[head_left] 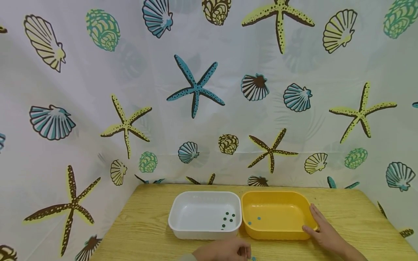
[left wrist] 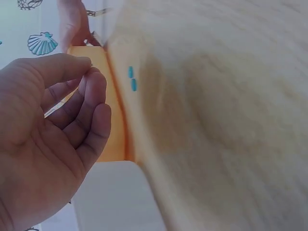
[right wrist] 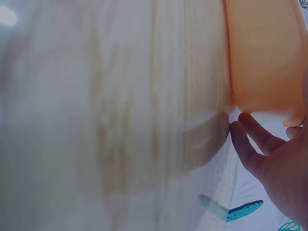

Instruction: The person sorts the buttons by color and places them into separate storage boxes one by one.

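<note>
My left hand point(head_left: 225, 249) is in front of the white tub point(head_left: 191, 235), over the near part of the table. In the left wrist view its fingers are curled and the thumb tip meets the forefinger; I cannot tell whether something small is pinched there. Two small blue beads point(left wrist: 132, 78) lie on the wood just past those fingertips. My right hand point(head_left: 328, 233) rests against the right end of the yellow tub point(head_left: 277, 235), fingers fairly straight along its side and thumb at the near corner. Two blue pieces point(head_left: 259, 218) lie inside the yellow tub.
Several dark green pieces point(head_left: 225, 219) lie in the right part of the white tub. Both tubs stand side by side on a wooden table point(head_left: 143, 217). A white curtain point(head_left: 228, 119) printed with shells and starfish surrounds the table at the back and sides.
</note>
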`<state>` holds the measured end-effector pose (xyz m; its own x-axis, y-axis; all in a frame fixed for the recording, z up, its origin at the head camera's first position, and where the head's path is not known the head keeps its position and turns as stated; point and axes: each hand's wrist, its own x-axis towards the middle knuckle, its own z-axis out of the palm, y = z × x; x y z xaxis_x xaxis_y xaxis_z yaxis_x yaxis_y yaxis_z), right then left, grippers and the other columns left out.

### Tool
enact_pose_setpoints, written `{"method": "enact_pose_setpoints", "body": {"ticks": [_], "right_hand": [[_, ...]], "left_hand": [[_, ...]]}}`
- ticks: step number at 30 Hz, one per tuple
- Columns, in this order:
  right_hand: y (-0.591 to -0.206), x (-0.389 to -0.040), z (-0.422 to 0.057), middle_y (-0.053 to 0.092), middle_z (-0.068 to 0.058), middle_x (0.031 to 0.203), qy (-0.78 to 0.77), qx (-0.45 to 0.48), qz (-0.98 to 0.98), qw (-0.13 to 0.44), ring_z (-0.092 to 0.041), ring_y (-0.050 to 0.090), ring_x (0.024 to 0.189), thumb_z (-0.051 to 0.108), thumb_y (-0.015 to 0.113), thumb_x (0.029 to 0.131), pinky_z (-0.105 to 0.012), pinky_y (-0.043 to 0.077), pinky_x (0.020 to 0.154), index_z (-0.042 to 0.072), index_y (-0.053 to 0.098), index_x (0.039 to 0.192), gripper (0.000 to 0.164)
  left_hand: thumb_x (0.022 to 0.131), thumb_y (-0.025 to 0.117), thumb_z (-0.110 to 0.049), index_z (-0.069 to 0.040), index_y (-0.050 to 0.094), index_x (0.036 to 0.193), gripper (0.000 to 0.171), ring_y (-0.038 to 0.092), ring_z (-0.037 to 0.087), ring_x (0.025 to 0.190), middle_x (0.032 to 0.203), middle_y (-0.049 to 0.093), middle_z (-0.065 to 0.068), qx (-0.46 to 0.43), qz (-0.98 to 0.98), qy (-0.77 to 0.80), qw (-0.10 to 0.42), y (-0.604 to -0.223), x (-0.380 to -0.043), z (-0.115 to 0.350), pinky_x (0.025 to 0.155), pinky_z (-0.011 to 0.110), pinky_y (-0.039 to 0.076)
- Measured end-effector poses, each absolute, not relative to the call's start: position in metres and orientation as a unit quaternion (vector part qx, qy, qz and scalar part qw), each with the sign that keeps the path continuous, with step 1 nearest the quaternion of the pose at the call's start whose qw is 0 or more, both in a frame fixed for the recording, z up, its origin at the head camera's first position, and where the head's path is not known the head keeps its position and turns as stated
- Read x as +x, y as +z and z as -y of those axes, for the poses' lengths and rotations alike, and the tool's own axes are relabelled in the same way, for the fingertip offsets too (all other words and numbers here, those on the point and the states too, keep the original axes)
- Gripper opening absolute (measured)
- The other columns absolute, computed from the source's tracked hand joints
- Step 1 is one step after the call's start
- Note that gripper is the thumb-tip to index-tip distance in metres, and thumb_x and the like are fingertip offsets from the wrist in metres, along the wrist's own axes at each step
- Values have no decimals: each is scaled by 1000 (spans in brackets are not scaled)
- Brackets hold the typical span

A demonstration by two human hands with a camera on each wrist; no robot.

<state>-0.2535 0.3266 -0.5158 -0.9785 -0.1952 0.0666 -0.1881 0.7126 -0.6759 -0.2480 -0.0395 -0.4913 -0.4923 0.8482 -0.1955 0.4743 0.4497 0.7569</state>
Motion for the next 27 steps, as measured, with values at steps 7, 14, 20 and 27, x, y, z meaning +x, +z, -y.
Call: {"method": "enact_pose_setpoints", "body": {"ticks": [7, 14, 20, 27], "right_hand": [[-515, -253, -326, 2, -34, 150, -370, -102, -923, 1, -54, 7, 134, 38, 56, 95, -66, 15, 101, -12, 7, 146, 86], [-514, -253, -326, 2, -34, 150, -365, -97, -926, 3, -54, 8, 133, 37, 56, 95, -65, 15, 101, -12, 7, 146, 85], [-514, -252, -326, 3, -34, 150, -363, -97, -927, 4, -54, 8, 133, 37, 56, 95, -65, 16, 101, -12, 7, 146, 85], [-514, -250, -325, 3, -34, 150, -364, -99, -926, 5, -54, 8, 133, 36, 57, 95, -65, 16, 101, -12, 8, 146, 85]], "left_hand": [[90, 63, -9, -7, 67, 90, 5, 50, -4, 66, 73, 57, -15, 420, -813, 339, 216, -467, -247, 31, 64, 15, 46], [90, 64, -9, -9, 68, 88, 4, 55, -3, 68, 76, 61, -14, 417, -809, 376, 174, -452, -257, 26, 65, 16, 48], [90, 64, -8, -11, 68, 87, 5, 56, 1, 68, 76, 63, -11, 373, -813, 415, 167, -442, -266, 19, 64, 18, 48], [87, 66, -5, -8, 68, 87, 4, 56, 3, 67, 75, 63, -7, 335, -824, 435, 142, -440, -281, 10, 61, 19, 47]]}}
